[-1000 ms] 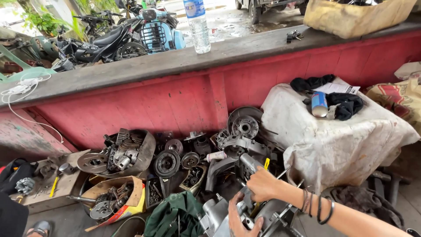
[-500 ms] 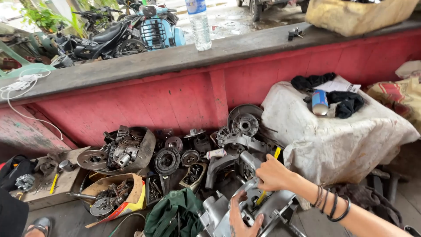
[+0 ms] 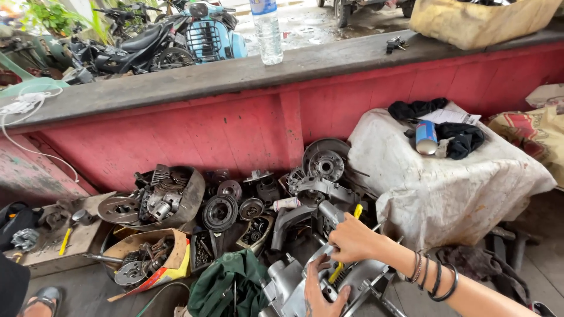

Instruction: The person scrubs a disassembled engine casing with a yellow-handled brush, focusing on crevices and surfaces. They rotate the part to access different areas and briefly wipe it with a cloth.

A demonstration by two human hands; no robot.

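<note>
Head view: a grey cast-metal engine casing (image 3: 329, 282) is seen at the bottom middle, and every place below is given from it. A yellow-handled screwdriver (image 3: 346, 246) is held over the casing's upper middle, its long axis running steeply from upper right, where the yellow handle end shows above the fist, down to lower left, where a yellow length ends among the casing's ribs. The right hand (image 3: 352, 239) is closed around the handle in a full fist, the fingers wrapped with no gap showing. The left hand (image 3: 320, 290) is laid on the casing's near side, thumb and fingers spread and pressed on the metal; nothing is seen to be gripped in it. The tool's lower end lies just above and to the right of the left fingers, and the right hand is the nearer one, being on the tool itself. Left of the casing a green cloth (image 3: 229, 287) is bunched; behind it flywheels and clutch parts (image 3: 220, 212) are piled against the red wall (image 3: 235, 129).

Against the frame half a second earlier, the right fist and handle are found slightly lower and further left over the casing, and the left hand is unchanged.
</note>
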